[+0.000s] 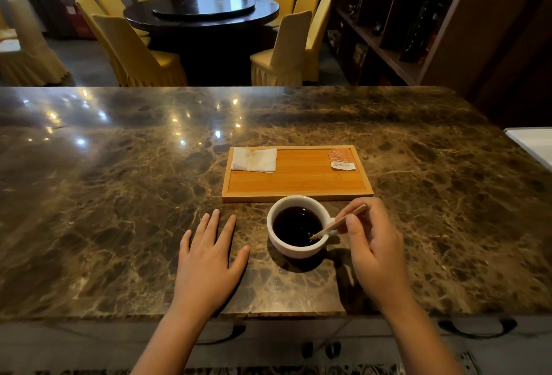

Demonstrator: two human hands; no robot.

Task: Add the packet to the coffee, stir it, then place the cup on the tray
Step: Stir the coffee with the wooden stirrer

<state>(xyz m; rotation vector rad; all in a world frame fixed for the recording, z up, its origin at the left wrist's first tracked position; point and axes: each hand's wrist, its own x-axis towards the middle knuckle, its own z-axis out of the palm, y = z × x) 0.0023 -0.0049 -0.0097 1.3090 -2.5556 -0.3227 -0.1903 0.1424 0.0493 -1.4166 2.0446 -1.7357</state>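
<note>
A white cup (276, 240) of dark coffee stands on the marble counter, just in front of the wooden tray (295, 197). My right hand (373, 243) pinches a wooden stir stick (327, 229) whose tip dips into the coffee at the cup's right side. Flat on the counter to the left of the cup rests my left hand (209, 258), fingers spread, holding nothing. An orange packet (342, 159) lies in the tray's far right corner, and a folded white napkin (254, 160) in its far left corner.
The brown marble counter (119, 195) stretches wide to the left and right. A white object (534, 143) sits at the far right edge. Beyond the counter are a round dark table (203, 13), yellow chairs and a wooden shelf unit (418, 16).
</note>
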